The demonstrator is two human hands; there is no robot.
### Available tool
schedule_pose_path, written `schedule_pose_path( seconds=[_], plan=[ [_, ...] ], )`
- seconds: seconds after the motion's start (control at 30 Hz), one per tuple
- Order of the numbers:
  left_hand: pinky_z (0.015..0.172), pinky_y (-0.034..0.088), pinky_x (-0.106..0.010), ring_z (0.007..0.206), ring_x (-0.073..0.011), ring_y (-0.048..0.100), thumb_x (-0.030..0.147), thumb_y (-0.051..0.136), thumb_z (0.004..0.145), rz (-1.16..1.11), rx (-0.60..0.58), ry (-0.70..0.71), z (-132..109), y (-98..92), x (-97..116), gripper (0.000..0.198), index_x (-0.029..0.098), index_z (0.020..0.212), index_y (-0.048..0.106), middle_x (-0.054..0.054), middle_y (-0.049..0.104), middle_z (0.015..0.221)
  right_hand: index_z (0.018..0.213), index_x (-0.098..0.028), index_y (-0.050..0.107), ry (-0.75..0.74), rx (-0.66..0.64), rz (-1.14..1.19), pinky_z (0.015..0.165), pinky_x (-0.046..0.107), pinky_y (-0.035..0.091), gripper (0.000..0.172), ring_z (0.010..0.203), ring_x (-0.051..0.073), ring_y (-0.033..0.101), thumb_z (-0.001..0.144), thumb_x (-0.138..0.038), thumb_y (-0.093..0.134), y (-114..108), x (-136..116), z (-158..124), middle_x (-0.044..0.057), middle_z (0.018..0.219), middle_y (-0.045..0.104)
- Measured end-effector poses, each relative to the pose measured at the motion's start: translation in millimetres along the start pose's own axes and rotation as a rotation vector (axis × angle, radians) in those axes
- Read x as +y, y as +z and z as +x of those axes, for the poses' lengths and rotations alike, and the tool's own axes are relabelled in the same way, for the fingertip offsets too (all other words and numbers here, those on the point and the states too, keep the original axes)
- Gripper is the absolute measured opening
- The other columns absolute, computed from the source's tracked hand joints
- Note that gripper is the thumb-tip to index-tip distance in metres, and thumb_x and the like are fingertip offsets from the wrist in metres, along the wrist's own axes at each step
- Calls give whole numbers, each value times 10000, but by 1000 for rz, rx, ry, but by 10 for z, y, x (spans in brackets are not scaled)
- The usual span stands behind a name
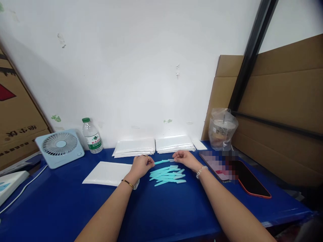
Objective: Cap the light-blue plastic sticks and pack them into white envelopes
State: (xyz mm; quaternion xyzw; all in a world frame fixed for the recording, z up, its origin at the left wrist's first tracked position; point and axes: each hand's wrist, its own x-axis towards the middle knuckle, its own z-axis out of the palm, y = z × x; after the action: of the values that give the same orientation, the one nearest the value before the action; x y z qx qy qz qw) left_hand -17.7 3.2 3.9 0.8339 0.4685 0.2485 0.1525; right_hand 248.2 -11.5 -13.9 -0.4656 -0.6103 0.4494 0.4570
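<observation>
A turquoise eyebrow razor [161, 162] with a pale translucent cap stretches between my two hands. My left hand [141, 165] pinches its handle end. At the capped end, the fingers of my right hand [185, 159] close on the tip. Just below lies a loose pile of several more turquoise eyebrow razors [166, 175], most with their capped ends to the right. A white padded envelope [107, 173] lies flat on the blue table, partly hidden behind my left hand and wrist.
Two stacks of white envelopes [135, 147] [174, 143] sit against the wall. To the left stand a blue fan [62, 148] and a water bottle [93, 137]. Two phones [214, 164] [252, 179] and a bagged drink cup [222, 129] are on the right, beside cardboard [285, 90].
</observation>
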Motion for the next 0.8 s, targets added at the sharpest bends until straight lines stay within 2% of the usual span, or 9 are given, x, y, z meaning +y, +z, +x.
schedule_pose_path(
  seconds=[0.1, 0.17, 0.27, 0.37, 0.47, 0.6, 0.7, 0.8],
  plan=[
    [731, 347, -301, 731, -202, 575, 326, 604, 722, -35, 23, -35, 15, -5, -90, 112, 272, 753, 696, -7, 656, 708, 802, -132, 674, 5, 61, -112, 583, 218, 413, 199, 589, 103, 544, 626, -217, 715, -135, 53, 24, -10, 639, 632],
    [731, 349, -301, 788, -213, 581, 331, 620, 712, -73, 24, -31, 14, 21, -127, 162, 290, 848, 698, -14, 668, 800, 784, -138, 686, 5, 58, -213, 579, 226, 411, 183, 583, 110, 535, 621, -218, 713, -191, 69, 16, -8, 625, 625],
    [743, 350, -301, 859, -223, 573, 361, 635, 704, -89, 62, -15, -3, 41, -104, 253, 295, 944, 681, -28, 657, 882, 727, -159, 707, -72, 41, -353, 578, 229, 406, 141, 608, 120, 526, 624, -254, 718, -199, 54, -26, 10, 687, 636],
    [767, 345, -307, 896, -225, 555, 430, 610, 723, -38, 34, 31, -34, 17, 0, 217, 276, 855, 689, -30, 645, 874, 694, -172, 709, -105, -22, -369, 567, 222, 408, 143, 645, 131, 535, 608, -284, 732, -156, 44, -65, 21, 750, 635],
    [789, 339, -310, 878, -207, 552, 461, 604, 719, 54, -88, 60, -56, 0, 116, 221, 266, 785, 683, -11, 648, 846, 718, -163, 694, -49, -98, -381, 543, 217, 407, 163, 642, 134, 546, 600, -270, 730, -114, 68, -69, 19, 744, 622],
    [763, 350, -301, 791, -174, 573, 421, 558, 762, 142, -202, 16, -50, 14, 174, 222, 224, 722, 652, 1, 660, 769, 714, -156, 661, -10, -175, -428, 558, 227, 412, 125, 628, 133, 556, 655, -264, 679, -99, 73, -45, 18, 708, 632],
    [755, 348, -307, 779, -174, 582, 390, 554, 772, 172, -174, -3, -38, 0, 135, 202, 222, 701, 640, 10, 664, 744, 707, -157, 650, -16, -173, -472, 580, 235, 415, 125, 655, 142, 564, 681, -279, 657, -137, 37, -38, 23, 725, 643],
    [756, 339, -313, 795, -179, 583, 366, 560, 772, 200, -94, -58, -32, -49, 67, 168, 237, 708, 645, 19, 661, 732, 712, -158, 651, -9, -66, -539, 585, 240, 413, 141, 665, 146, 554, 683, -296, 655, -214, -1, -43, 24, 733, 632]
  ],
)
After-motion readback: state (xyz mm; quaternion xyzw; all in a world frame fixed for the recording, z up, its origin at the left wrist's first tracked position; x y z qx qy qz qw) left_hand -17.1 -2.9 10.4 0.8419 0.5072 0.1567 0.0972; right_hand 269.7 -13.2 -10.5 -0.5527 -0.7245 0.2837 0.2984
